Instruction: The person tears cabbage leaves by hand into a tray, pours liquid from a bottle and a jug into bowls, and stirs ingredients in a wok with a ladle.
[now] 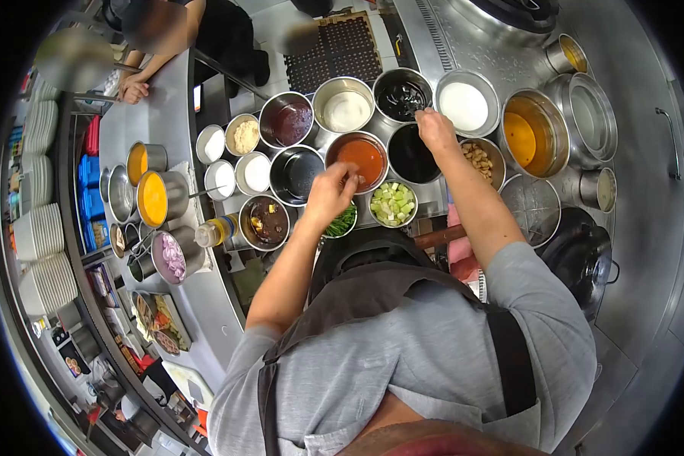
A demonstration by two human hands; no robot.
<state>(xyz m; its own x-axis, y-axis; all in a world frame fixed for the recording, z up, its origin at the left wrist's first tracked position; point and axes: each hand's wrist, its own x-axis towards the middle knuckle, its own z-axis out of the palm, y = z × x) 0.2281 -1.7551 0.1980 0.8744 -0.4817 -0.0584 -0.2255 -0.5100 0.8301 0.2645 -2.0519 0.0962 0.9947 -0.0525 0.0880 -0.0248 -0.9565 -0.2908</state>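
Note:
My left hand (331,194) hovers over the near rim of a pot of red-orange sauce (366,158), fingers curled together; what they hold, if anything, is hidden. Below it are chopped green herbs (343,220) and a bowl of cut pale-green vegetable pieces (393,204). My right hand (437,132) is closed in a pinch at the near edge of a pot of glossy black liquid (403,96). Whatever is in its fingers cannot be made out. Under that hand stands another pot of dark liquid (414,153), and a white-filled pot (463,105) is to its right.
Further pots crowd the counter, including orange liquid (519,135) and peanut-like pieces (476,158). A bottle (216,231) lies beside a dark sauce pot (264,223). Chopped onion (172,257) stands left. A round wire strainer (530,209) is at right. Another person's hands (134,90) rest at upper left.

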